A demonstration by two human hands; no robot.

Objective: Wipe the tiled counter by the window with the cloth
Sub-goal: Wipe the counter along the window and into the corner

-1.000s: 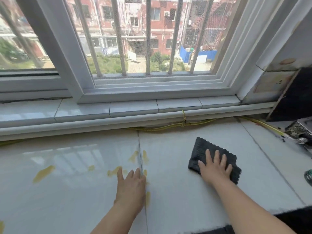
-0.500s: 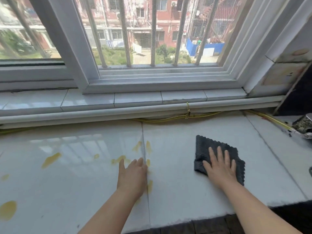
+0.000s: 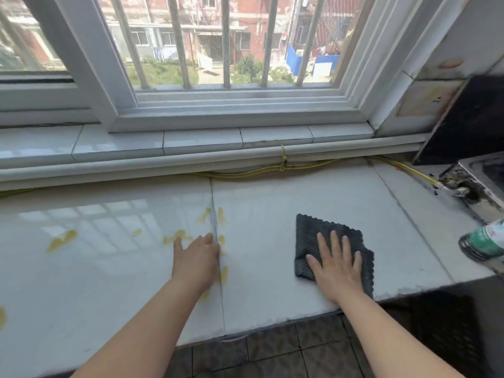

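The white tiled counter runs below the barred window. Several yellow smears mark its left half and the tile joint near the middle. A dark grey folded cloth lies flat on the right tile. My right hand presses on the cloth with straight, spread fingers. My left hand rests flat on the counter by the joint, over some of the yellow smears, fingers straight.
A yellow hose runs along the back of the counter under the sill to a dirty stove corner at the right. A green-labelled bottle lies at the right edge. The counter's front edge drops to dark floor tiles.
The view has tilted down, showing the counter's front edge and floor. Both hands stay flat in nearly the same spots; the cloth has barely moved.
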